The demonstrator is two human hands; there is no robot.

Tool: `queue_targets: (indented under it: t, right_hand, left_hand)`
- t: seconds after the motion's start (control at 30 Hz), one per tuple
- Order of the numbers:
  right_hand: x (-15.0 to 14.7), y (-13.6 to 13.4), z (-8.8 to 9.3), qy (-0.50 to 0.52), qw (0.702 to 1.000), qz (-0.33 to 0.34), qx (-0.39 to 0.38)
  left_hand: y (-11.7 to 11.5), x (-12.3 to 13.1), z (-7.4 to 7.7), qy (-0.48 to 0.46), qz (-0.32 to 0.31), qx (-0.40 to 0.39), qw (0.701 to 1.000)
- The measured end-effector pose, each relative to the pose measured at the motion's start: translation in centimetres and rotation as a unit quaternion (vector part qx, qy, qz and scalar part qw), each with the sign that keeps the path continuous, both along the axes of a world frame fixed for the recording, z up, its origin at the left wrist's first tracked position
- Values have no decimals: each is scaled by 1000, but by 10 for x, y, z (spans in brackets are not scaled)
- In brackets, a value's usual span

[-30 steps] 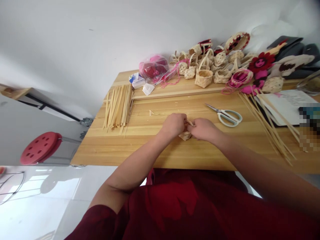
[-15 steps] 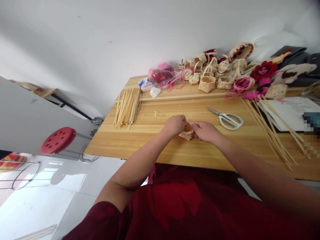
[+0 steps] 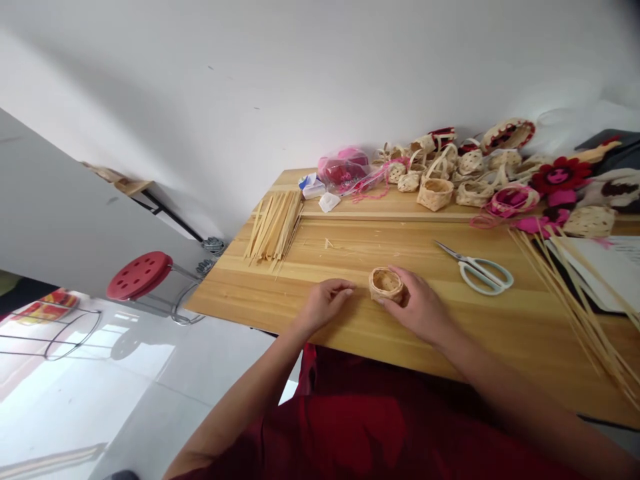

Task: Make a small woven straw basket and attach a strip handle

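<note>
A small round woven basket with a braided rim stands on the wooden table in front of me, its opening facing up. My right hand is wrapped round its right side, fingers behind and thumb at the front. To the left, apart from the basket, my left hand rests low over the table. Its fingers are loosely bent, with the thumb close to the forefinger, and I see nothing between them. White-handled scissors lie to the right of the basket, blades pointing to the back left.
A bundle of flat pale strips lies at the table's left; more long strips cross a notebook at right. Small finished baskets crowd the back edge, near a plastic bag. A red stool stands left.
My left hand has let go of the basket and moved left. The right hand keeps hold, and the basket's rim now shows fully. The view has shifted, too.
</note>
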State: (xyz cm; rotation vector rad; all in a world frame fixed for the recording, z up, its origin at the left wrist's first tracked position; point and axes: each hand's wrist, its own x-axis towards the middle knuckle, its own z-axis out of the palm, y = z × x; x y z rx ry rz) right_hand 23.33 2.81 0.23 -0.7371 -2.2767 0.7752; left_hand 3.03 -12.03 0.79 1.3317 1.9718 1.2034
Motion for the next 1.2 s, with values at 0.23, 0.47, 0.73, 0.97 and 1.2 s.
queue_targets:
  t: [0.23,0.47,0.73,0.97,1.2]
  right_hand:
    - [39,16,27,39,989,-137,-43]
    - [87,30,27,51,946,-307,-89]
    - [109,38,-3,31,959,-281,-36]
    - [108,43,-7,11,970,-239,-51]
    - [106,41,-5,24,971,-224,-77]
  left_hand:
    - [-36,-19,10,77,38,-18,996]
    - [43,83,-1,376,-325,-54,866]
    - [92,-26,21,410,-43,-238,879]
    - [148,44,4,418,-230,-112,872]
    - [156,-34,19,426,-22,-209,880]
